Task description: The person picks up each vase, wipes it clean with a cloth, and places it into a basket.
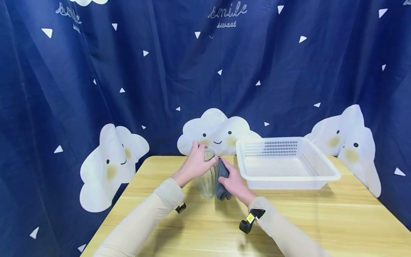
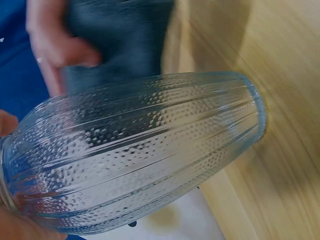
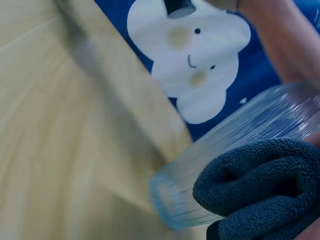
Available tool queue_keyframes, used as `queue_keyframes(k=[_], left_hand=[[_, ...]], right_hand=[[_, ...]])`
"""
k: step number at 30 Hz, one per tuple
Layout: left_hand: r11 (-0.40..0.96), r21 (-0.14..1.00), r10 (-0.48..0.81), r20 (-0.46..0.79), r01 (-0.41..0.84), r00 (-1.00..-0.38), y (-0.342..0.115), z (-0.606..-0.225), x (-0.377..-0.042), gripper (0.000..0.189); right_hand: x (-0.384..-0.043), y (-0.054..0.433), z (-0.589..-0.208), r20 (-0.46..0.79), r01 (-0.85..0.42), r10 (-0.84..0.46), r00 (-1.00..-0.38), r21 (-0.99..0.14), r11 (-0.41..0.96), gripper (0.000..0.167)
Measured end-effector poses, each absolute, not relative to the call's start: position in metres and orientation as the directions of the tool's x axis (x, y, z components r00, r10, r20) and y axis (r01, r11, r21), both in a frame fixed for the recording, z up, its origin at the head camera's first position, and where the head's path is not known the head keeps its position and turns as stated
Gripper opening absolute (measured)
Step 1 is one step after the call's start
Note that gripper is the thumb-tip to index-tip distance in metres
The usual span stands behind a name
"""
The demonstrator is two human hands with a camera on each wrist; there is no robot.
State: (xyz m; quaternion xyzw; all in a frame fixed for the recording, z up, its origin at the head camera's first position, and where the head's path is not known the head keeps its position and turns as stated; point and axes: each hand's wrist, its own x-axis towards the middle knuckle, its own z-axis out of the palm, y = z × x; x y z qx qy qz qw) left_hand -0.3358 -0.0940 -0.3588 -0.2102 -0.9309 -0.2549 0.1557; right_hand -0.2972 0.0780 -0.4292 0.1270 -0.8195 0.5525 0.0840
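Closest to you, at the bottom of the frame, your cream cloth sleeves (image 1: 141, 219) reach over the pale yellow wooden bench (image 1: 208, 232). Near the middle, your right hand (image 1: 236, 181) grips a folded, fuzzy, dark blue-grey cloth (image 1: 222, 173). Just left of the cloth is a tall, see-through glass vase (image 1: 208, 182) with ridges down its sides. Your left hand (image 1: 196, 162) holds the vase at its top, with the fingers round the rim. The vase points almost straight up and down, mouth up, narrow bottom down. I can't tell if the bottom touches the bench.

Here is what matters most: the cloth hangs along the right side of the vase, the same long way. So your right hand is nearer that side, and your left is at the mouth. I can't tell if cloth and glass touch.

Farther back, right of the middle, a white plastic basket (image 1: 285, 184) full of little holes sits on the bench. Behind everything hangs a dark blue curtain (image 1: 179, 71) with white smiling clouds (image 1: 109, 185).
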Motion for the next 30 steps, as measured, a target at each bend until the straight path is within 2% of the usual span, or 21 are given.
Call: queue_keyframes(k=[6,9,17,24,30], left_hand=[[0.762,0.410,0.324,0.428,0.501,-0.844,-0.095,-0.361,-0.338,0.065],[0.746,0.409,0.343,0.440,0.525,-0.830,-0.096,-0.361,-0.341,0.063],[0.708,0.421,0.391,0.434,0.567,-0.812,-0.098,-0.360,-0.342,0.059],[0.721,0.393,0.396,0.442,0.571,-0.805,-0.097,-0.360,-0.340,0.060],[0.724,0.390,0.397,0.439,0.569,-0.806,-0.094,-0.360,-0.338,0.065]], right_hand=[[-0.293,0.083,-0.399,0.473,-0.483,-0.133,-0.871,-0.772,0.413,0.088],[-0.294,0.082,-0.395,0.505,-0.519,-0.154,-0.849,-0.745,0.419,0.089],[-0.298,0.077,-0.413,0.416,-0.426,-0.127,-0.900,-0.783,0.454,0.094],[-0.302,0.079,-0.431,0.378,-0.399,-0.136,-0.916,-0.816,0.419,0.097],[-0.304,0.081,-0.460,0.252,-0.309,-0.183,-0.950,-0.843,0.440,0.094]])
